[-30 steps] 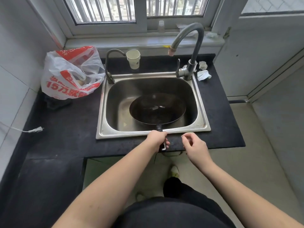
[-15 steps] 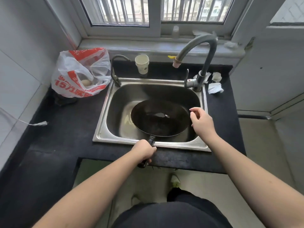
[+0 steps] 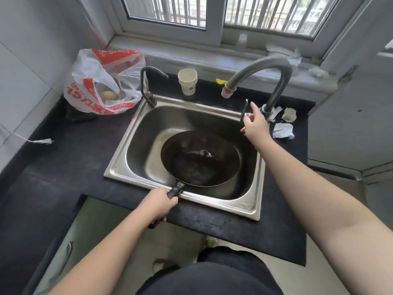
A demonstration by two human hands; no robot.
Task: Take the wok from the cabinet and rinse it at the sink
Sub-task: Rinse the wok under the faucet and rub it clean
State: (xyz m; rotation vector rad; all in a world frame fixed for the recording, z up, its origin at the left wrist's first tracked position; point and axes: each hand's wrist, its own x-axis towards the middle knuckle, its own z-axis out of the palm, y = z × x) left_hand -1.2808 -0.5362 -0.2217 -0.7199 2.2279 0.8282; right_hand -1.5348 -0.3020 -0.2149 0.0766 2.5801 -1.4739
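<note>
From the head camera, the wok (image 3: 200,158) sits in the steel sink (image 3: 119,167), its handle pointing to 7 o'clock over the front rim. The left hand (image 3: 158,204) is clamped around that handle. The right hand (image 3: 254,123), at 2 o'clock from the wok, has fingers loosely parted at the lever of the tap (image 3: 276,81); whether they touch it is unclear. A plastic bag (image 3: 102,81) lies on the desk (image 3: 63,158) at 10 o'clock.
</note>
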